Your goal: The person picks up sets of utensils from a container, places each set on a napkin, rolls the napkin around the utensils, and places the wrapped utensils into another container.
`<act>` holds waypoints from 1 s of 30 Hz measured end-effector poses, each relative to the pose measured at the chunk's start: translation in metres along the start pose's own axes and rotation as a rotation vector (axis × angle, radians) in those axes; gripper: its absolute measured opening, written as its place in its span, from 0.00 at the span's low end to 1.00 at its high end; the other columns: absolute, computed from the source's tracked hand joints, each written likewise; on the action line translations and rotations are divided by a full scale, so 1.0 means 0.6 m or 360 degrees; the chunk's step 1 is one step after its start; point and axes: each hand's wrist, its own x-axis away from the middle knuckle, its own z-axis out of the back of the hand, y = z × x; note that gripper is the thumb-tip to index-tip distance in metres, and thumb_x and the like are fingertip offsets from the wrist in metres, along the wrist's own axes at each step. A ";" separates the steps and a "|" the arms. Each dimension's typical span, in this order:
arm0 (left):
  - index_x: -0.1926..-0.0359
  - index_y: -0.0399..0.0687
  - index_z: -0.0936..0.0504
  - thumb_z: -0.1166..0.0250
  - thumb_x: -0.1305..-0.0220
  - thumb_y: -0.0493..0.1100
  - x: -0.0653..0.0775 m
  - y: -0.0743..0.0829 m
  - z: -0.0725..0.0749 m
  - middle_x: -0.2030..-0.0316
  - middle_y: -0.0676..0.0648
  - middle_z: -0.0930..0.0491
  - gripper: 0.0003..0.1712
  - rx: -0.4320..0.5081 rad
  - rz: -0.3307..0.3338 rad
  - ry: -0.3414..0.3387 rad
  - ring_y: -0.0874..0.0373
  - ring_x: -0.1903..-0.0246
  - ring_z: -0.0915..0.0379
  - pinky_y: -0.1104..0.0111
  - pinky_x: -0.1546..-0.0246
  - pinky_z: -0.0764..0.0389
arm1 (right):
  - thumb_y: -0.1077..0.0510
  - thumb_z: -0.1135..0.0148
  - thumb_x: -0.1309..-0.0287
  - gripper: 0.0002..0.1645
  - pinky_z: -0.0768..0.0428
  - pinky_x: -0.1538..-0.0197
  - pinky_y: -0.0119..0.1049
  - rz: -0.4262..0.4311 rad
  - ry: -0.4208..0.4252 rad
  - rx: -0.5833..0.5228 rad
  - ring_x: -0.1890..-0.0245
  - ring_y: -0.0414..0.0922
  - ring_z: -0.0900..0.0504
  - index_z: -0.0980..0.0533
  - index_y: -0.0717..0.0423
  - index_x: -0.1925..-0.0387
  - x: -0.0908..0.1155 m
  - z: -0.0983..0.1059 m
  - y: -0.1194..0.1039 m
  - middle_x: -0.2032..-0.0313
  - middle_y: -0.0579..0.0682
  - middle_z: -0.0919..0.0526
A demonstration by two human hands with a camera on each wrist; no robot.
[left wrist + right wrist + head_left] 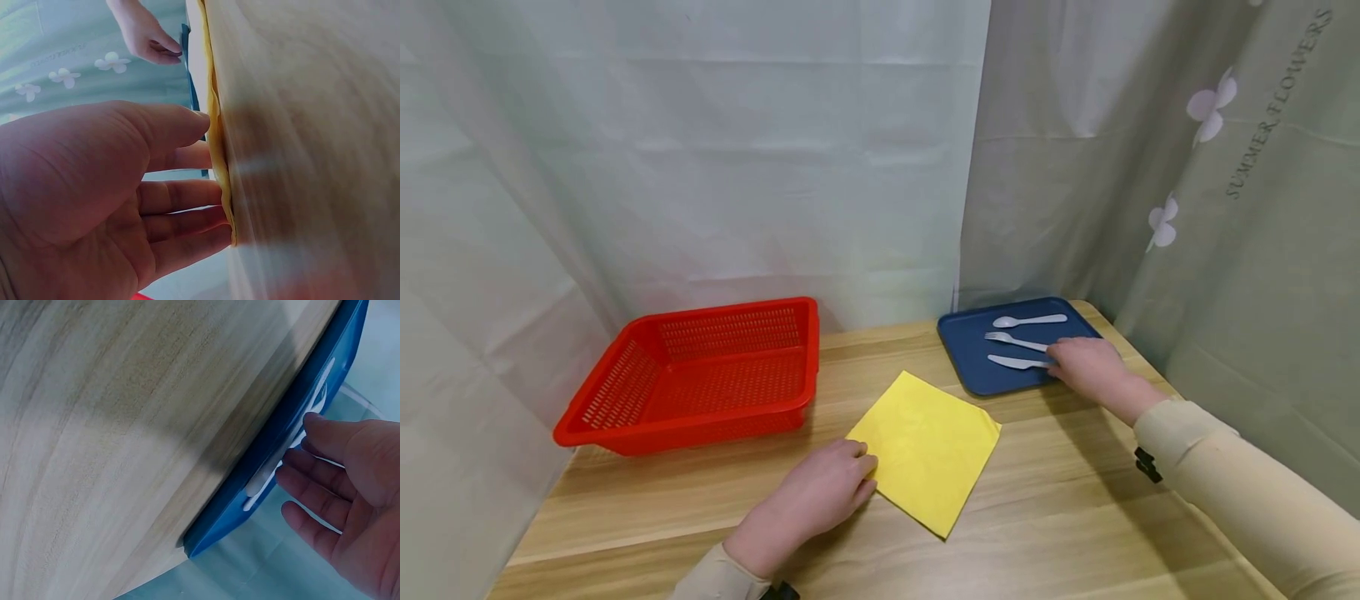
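Observation:
A square yellow folded napkin lies on the wooden table. My left hand rests its fingertips on the napkin's left corner, fingers nearly straight; in the left wrist view they meet the layered edge. On a blue tray at the back right lie a white spoon, a white fork and a white knife, side by side. My right hand reaches over the tray's right side. Its thumb and fingertips are right at the knife's handle, loosely bent and spread, covering the fork's handle end too.
A red plastic basket with slotted walls stands at the back left, nothing inside it. Pale curtains hang close behind the table and along both sides. Bare wood shows to the right of the napkin.

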 end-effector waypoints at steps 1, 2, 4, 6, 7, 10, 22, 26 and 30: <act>0.63 0.48 0.14 0.23 0.31 0.45 0.000 0.000 0.000 0.62 0.47 0.17 0.08 0.0002 0.0000 -0.0003 0.50 0.62 0.21 0.58 0.55 0.15 | 0.59 0.23 0.32 0.07 0.14 0.61 0.56 -0.0003 -0.0010 0.0005 0.64 0.55 0.13 0.14 0.58 0.59 0.000 -0.002 0.001 0.66 0.52 0.14; 0.63 0.48 0.14 0.23 0.31 0.45 0.000 0.000 -0.001 0.61 0.47 0.17 0.08 0.0005 0.0002 -0.0004 0.50 0.61 0.21 0.58 0.55 0.15 | 0.59 0.23 0.32 0.07 0.14 0.61 0.56 -0.0005 -0.0018 0.0009 0.64 0.55 0.13 0.14 0.58 0.58 -0.001 -0.004 0.002 0.66 0.52 0.14; 0.63 0.49 0.14 0.23 0.31 0.45 0.000 0.000 -0.001 0.61 0.47 0.17 0.08 0.0006 0.0004 -0.0006 0.50 0.61 0.21 0.58 0.54 0.15 | 0.60 0.23 0.33 0.07 0.13 0.60 0.57 -0.0004 -0.0028 0.0015 0.64 0.55 0.12 0.14 0.58 0.59 -0.002 -0.004 0.001 0.66 0.53 0.14; 0.63 0.48 0.14 0.23 0.31 0.45 0.000 0.000 -0.001 0.61 0.47 0.17 0.08 0.0009 0.0009 -0.0010 0.50 0.61 0.21 0.58 0.55 0.15 | 0.60 0.22 0.33 0.07 0.13 0.58 0.57 -0.0003 -0.0029 0.0020 0.63 0.56 0.12 0.13 0.58 0.58 -0.003 -0.003 0.000 0.65 0.53 0.14; 0.63 0.48 0.14 0.23 0.31 0.44 0.000 0.000 0.000 0.62 0.48 0.17 0.08 0.0013 0.0013 -0.0011 0.50 0.62 0.21 0.58 0.55 0.15 | 0.60 0.22 0.34 0.07 0.13 0.58 0.57 -0.0002 -0.0029 0.0023 0.63 0.56 0.12 0.13 0.58 0.58 -0.004 -0.002 0.000 0.65 0.53 0.14; 0.63 0.48 0.14 0.23 0.31 0.44 -0.001 0.000 0.000 0.63 0.48 0.18 0.08 0.0021 0.0018 -0.0012 0.51 0.63 0.22 0.59 0.56 0.15 | 0.61 0.22 0.35 0.06 0.13 0.57 0.57 0.0007 -0.0025 0.0030 0.63 0.56 0.12 0.14 0.58 0.59 -0.006 -0.003 0.000 0.66 0.53 0.14; 0.65 0.50 0.15 0.23 0.32 0.43 -0.001 -0.001 -0.001 0.65 0.50 0.20 0.08 0.0024 0.0009 -0.0014 0.52 0.65 0.24 0.59 0.57 0.17 | 0.65 0.24 0.36 0.05 0.14 0.56 0.58 0.0017 -0.0044 0.0038 0.63 0.57 0.14 0.13 0.59 0.60 -0.016 -0.017 0.007 0.64 0.55 0.12; 0.63 0.49 0.14 0.23 0.30 0.44 -0.001 0.001 0.004 0.63 0.49 0.18 0.08 0.0029 0.0029 -0.0041 0.51 0.62 0.22 0.59 0.55 0.15 | 0.66 0.24 0.36 0.04 0.14 0.56 0.56 0.0041 -0.0046 0.0043 0.65 0.56 0.15 0.13 0.58 0.61 -0.018 -0.017 0.007 0.66 0.53 0.13; 0.63 0.49 0.14 0.24 0.30 0.44 -0.002 0.001 0.004 0.63 0.49 0.18 0.08 0.0032 0.0041 -0.0052 0.52 0.63 0.23 0.59 0.56 0.16 | 0.67 0.24 0.36 0.04 0.15 0.57 0.56 0.0050 -0.0057 0.0045 0.66 0.55 0.17 0.13 0.57 0.63 -0.020 -0.017 0.007 0.67 0.52 0.14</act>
